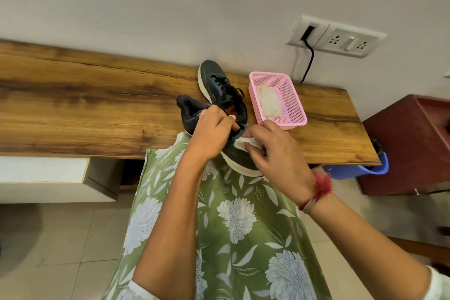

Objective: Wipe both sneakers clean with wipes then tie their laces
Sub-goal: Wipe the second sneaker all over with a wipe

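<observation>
- Left hand (213,135): fingers curl around the near black sneaker (239,157).
- Right hand (277,153): fingers pinch a white wipe (244,143) against it.
- Second sneaker (214,78) lies on the worktop (97,105).

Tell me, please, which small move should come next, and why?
Probably slide the wipe along the side of the near sneaker toward its toe: the right hand presses it there, and the left hand grips the shoe steady.

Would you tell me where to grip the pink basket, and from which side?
Probably the pink basket's right rim, from the right: that wall stands free, while the far sneaker sits close beside the left wall and wipes lie inside.
</observation>
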Tool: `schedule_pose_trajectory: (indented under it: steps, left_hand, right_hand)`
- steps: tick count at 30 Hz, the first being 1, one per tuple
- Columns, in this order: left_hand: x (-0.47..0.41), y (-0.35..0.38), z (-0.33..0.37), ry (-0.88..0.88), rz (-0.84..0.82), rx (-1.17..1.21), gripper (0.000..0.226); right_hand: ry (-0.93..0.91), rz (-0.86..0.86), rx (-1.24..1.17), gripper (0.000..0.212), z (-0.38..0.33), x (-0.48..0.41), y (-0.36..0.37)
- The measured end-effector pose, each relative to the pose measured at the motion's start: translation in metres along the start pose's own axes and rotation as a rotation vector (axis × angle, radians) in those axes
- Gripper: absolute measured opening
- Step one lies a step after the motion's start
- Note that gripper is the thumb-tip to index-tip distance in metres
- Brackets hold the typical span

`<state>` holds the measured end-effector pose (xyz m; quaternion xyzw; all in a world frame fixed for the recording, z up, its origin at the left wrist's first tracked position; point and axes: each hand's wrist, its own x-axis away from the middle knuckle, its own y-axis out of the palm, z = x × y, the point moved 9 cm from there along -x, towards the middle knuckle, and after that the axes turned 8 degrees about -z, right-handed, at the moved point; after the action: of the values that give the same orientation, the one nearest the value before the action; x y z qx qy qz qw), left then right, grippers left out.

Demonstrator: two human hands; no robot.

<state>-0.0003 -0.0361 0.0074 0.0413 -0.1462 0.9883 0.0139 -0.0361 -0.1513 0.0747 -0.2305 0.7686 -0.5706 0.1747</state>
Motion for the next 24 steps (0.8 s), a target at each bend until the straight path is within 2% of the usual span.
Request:
schedule_pose_trajectory:
  steps: [2, 3, 5, 6, 7, 8, 10, 11, 13, 15, 17, 21, 24]
  left_hand:
    - [0.001, -0.002, 0.000, 0.000, 0.006, 0.034, 0.031]
    - [0.002, -0.002, -0.001, -0.006, 0.003, 0.031, 0.032]
    - [0.003, 0.000, -0.002, -0.004, -0.005, 0.013, 0.040]
    - [0.003, 0.000, -0.003, 0.006, -0.003, 0.002, 0.044]
    - [0.004, 0.000, -0.002, 0.016, -0.002, -0.015, 0.044]
    - [0.005, -0.001, -0.001, 0.019, 0.003, -0.034, 0.037]
    - [0.010, -0.005, -0.002, 0.003, 0.050, -0.044, 0.038]
    - [0.015, -0.009, -0.002, -0.005, 0.098, -0.037, 0.041]
    - [0.026, -0.016, -0.006, -0.029, 0.214, -0.030, 0.047]
    - [0.038, -0.019, -0.010, -0.059, 0.292, -0.050, 0.047]
    - [0.045, -0.021, -0.013, -0.057, 0.336, -0.053, 0.050]
    - [0.053, -0.019, -0.017, -0.081, 0.374, -0.097, 0.050]
    - [0.053, -0.019, -0.024, -0.167, 0.364, -0.130, 0.046]
  right_hand:
    - [-0.032, 0.031, 0.161, 0.009, -0.011, 0.001, 0.006]
    - [-0.047, -0.028, 0.240, 0.010, -0.015, 0.002, 0.011]
    - [-0.070, -0.267, 0.305, 0.012, -0.012, 0.004, 0.022]
    - [-0.083, -0.385, 0.243, 0.012, -0.006, 0.007, 0.025]
    - [-0.072, -0.452, 0.089, 0.009, -0.001, 0.008, 0.021]
    - [-0.024, -0.416, -0.161, 0.007, 0.004, 0.007, 0.008]
    - [0.147, -0.121, -0.719, 0.010, 0.034, 0.002, -0.024]
    - [0.233, 0.008, -0.908, 0.009, 0.051, 0.002, -0.032]
    - [0.378, 0.120, -1.127, 0.007, 0.072, 0.001, -0.028]
    - [0.461, 0.106, -1.263, 0.009, 0.078, -0.002, -0.014]
    - [0.449, 0.068, -1.268, 0.014, 0.073, -0.007, -0.003]
    - [0.300, -0.098, -1.061, 0.023, 0.048, -0.021, 0.015]
    - [0.313, -0.174, -0.959, 0.021, 0.047, -0.023, 0.030]
